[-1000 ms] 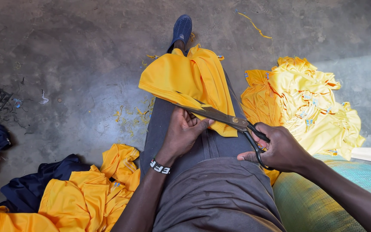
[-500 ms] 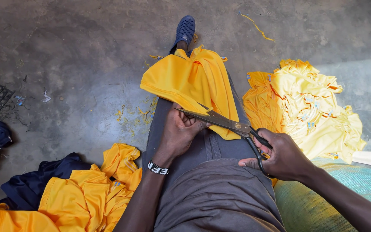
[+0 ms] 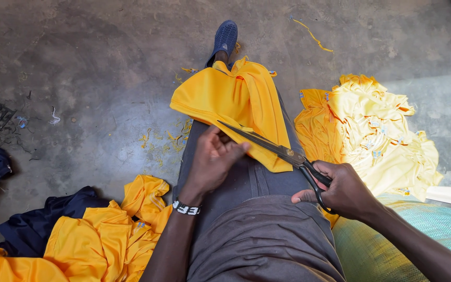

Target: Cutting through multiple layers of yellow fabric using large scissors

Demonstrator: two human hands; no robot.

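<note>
A yellow garment (image 3: 230,99) lies draped over my outstretched leg in grey trousers. My left hand (image 3: 212,159) pinches the garment's near edge, fingers closed on the cloth. My right hand (image 3: 343,190) grips the black handles of long scissors (image 3: 267,145). The blades point up and left and lie along the garment's lower edge, close to my left fingertips. A beaded black-and-white band sits on my left wrist.
A heap of yellow garments (image 3: 371,130) lies on the concrete floor at right, another yellow pile (image 3: 95,235) with dark blue cloth (image 3: 32,224) at lower left. A green woven sack (image 3: 392,240) is under my right arm. Yellow thread scraps (image 3: 165,138) litter the floor.
The scissors have slid a little further along the garment's edge and the blades have come closer together. My left hand shifted its hold on the cloth slightly.
</note>
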